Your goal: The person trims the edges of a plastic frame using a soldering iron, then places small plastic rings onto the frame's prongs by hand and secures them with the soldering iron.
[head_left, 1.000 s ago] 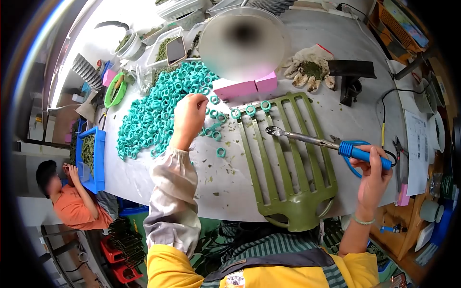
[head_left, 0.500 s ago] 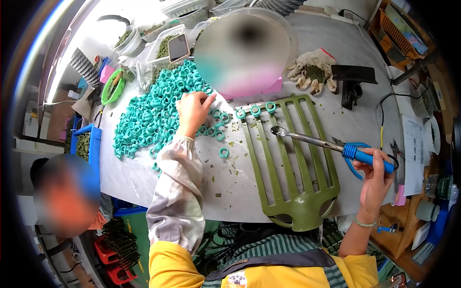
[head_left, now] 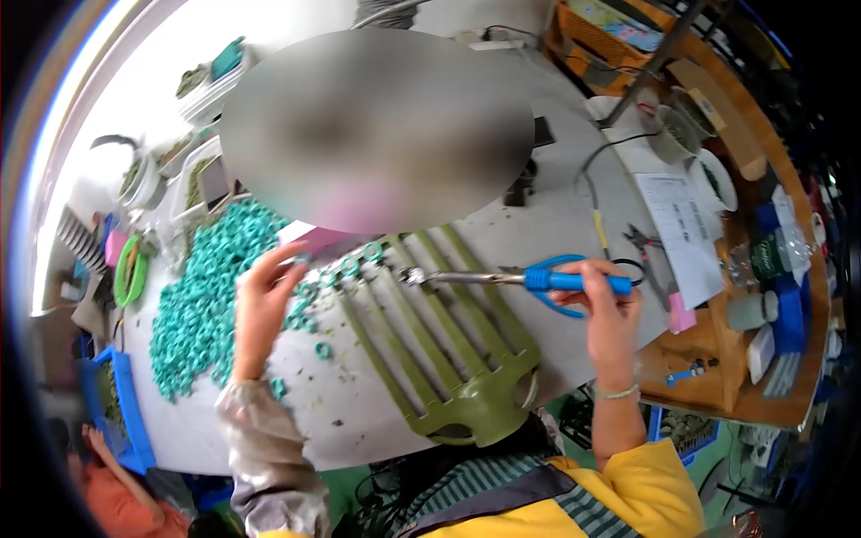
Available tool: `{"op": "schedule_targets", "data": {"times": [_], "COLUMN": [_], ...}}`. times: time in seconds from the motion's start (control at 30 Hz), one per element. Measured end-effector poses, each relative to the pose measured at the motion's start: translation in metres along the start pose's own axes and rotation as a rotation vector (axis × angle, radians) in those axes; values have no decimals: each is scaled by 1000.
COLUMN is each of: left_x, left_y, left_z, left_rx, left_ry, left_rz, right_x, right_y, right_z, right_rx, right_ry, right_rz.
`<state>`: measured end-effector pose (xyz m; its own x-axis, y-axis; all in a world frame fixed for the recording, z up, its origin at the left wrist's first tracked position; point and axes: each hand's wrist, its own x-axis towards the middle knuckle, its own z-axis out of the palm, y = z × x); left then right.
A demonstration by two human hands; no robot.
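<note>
My left hand (head_left: 258,309) is raised beside the heap of teal plastic rings (head_left: 202,309), thumb and fingertips pinched around one teal ring (head_left: 301,258). My right hand (head_left: 612,314) grips the blue handle of a soldering iron (head_left: 484,278) with a long metal shaft. The iron's dark, crusted tip lies over the far end of an olive-green plastic rake head (head_left: 471,403), which rests with its tines pointing away from me. Teal rings (head_left: 350,266) sit at the tine ends on the left. A few loose rings (head_left: 323,351) lie near the tines.
Blue-handled pliers (head_left: 574,260) lie beneath the iron, red-handled pliers (head_left: 641,240) farther right. A cable (head_left: 587,179) runs along the right side, near a printed sheet (head_left: 677,229). At left stand a green basket (head_left: 131,273) and blue crate (head_left: 126,408). Another person (head_left: 126,493) is at lower left.
My left hand has come off the heap and now holds a ring near the rake head. The iron's tip has shifted toward the tine ends. The whole view has turned.
</note>
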<state>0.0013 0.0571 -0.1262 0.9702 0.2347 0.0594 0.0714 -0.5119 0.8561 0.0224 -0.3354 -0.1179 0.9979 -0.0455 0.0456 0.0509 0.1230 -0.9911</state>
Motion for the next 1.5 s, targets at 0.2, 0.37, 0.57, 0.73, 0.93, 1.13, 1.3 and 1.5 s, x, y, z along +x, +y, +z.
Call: {"op": "schedule_targets", "data": {"times": [0.2,0.37,0.57,0.73,0.93,1.13,1.3,1.5], "left_x": [21,43,50,51,50,26,2,-1], "left_y": [20,7,-2,-1,-5,-10,-63,-79], "left_z": [67,98,112,116,112,33,-8,-10], "left_rx": [-98,352,413,443,462,391,788,678], "left_ry": [-147,2,-46,-47,-42,179,-19,33], "left_rz": [177,455,486,487,537,275,242,232], "right_x": [9,21,34,36,27,22,18,15], "right_y": [8,22,43,46,27,21,20,18], "right_z": [-3,1,7,11,-2,-14,-13,-13], "right_rx": [-69,-39,31,40,-34,8,9,-5], "right_ry": [34,20,-5,7,86,64,25,31], "right_rz": [-74,-68,-53,-48,-63,-45,-68,-74]}}
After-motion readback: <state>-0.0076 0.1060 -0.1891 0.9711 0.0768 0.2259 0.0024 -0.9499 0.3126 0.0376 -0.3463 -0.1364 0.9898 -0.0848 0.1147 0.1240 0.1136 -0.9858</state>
